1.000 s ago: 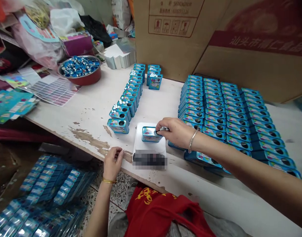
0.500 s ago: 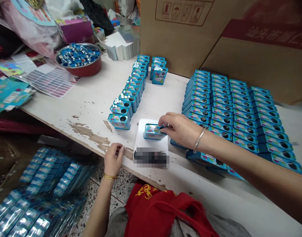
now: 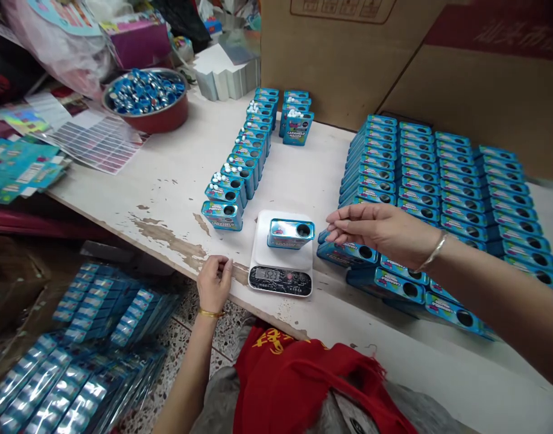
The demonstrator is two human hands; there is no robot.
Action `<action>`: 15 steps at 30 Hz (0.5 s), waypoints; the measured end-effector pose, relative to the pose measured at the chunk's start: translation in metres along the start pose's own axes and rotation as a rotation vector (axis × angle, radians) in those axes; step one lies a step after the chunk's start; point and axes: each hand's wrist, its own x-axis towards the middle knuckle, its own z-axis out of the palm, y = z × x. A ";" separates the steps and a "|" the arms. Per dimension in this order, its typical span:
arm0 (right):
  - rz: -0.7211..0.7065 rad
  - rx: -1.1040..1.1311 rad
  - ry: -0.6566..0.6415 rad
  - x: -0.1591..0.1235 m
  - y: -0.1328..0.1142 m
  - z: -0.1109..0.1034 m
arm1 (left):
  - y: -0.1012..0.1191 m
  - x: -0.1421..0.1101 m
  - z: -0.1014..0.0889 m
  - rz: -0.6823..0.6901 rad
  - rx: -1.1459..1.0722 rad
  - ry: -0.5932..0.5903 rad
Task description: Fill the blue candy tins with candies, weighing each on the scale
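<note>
A small blue tin [image 3: 289, 233] with a round hole in its top stands on a white digital scale [image 3: 282, 265] at the table's near edge. My right hand [image 3: 381, 230] hovers just right of the tin, fingers held together and pointing left, nothing visible in them. My left hand [image 3: 214, 283] rests on the table edge left of the scale, fingers curled in a loose fist. A row of like tins [image 3: 241, 163], some with white pellets on top, runs back from the scale's left side.
A large block of blue tins [image 3: 443, 181] lies right of the scale. A red bowl of blue caps [image 3: 146, 99], sticker sheets [image 3: 93, 144] and cardboard boxes [image 3: 348, 48] crowd the back. Wrapped tin packs [image 3: 77, 355] lie on the floor at left.
My right hand has lifted off the tin's hole and drawn back to the right. The scale's display is now readable. The view has shifted slightly.
</note>
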 end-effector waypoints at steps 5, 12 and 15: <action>-0.204 -0.382 0.014 0.000 -0.009 0.026 | 0.001 0.000 0.001 0.030 0.036 0.032; -0.470 -0.740 0.093 0.016 -0.011 0.052 | -0.002 0.001 0.003 0.068 0.064 0.081; -0.550 -0.731 0.151 0.006 -0.012 0.038 | -0.003 0.001 0.004 0.081 0.062 0.087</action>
